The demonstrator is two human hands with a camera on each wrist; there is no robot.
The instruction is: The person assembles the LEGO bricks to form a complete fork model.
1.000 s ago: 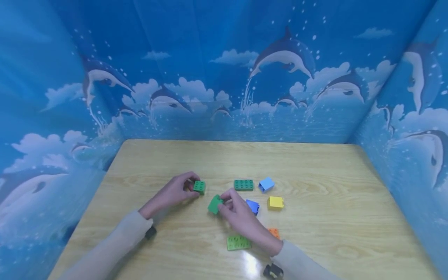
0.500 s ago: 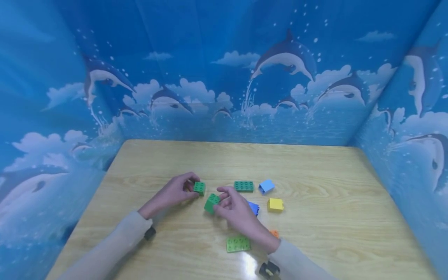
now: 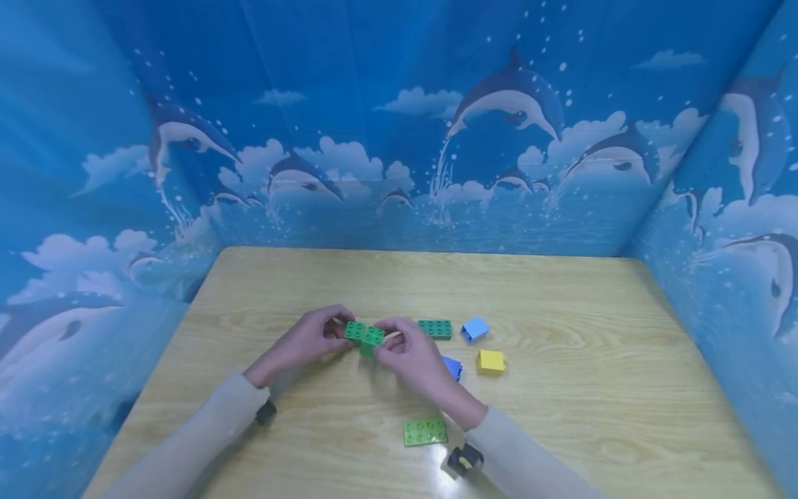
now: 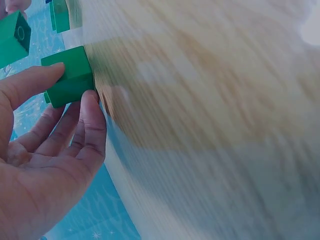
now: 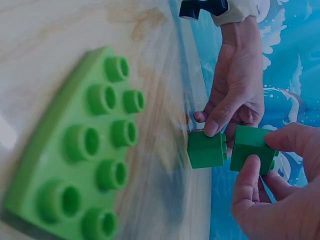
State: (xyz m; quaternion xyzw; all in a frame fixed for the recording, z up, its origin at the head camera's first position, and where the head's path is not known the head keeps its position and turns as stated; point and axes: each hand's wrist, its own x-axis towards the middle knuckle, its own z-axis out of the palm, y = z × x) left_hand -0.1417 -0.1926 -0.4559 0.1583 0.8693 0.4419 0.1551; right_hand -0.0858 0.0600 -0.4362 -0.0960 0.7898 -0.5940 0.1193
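My left hand (image 3: 314, 338) pinches a square green brick (image 4: 75, 70) with studs on top, low at the table. Thumb and fingertips lie on opposite sides of it. My right hand (image 3: 414, 357) pinches a second square green brick (image 5: 250, 145) by its sides, studs up. In the right wrist view this second brick is just above the first brick (image 5: 205, 150), with a narrow gap between them. Its hollow underside shows in the left wrist view, where that brick (image 4: 12, 40) is at the upper left edge.
Beyond my right hand lie a dark green eight-stud brick (image 3: 434, 329), a light blue brick (image 3: 475, 330) and a yellow brick (image 3: 491, 362). A blue brick (image 3: 452, 368) is partly hidden by that hand. Nearer me lies a flat lime-green brick (image 3: 425, 432). Dolphin-print curtains (image 3: 399, 125) surround the wooden table (image 3: 561, 291).
My right hand has moved left and away from me, bringing its green brick upright beside and over the other. The left hand has stayed in place. The orange brick is now hidden behind my right arm.
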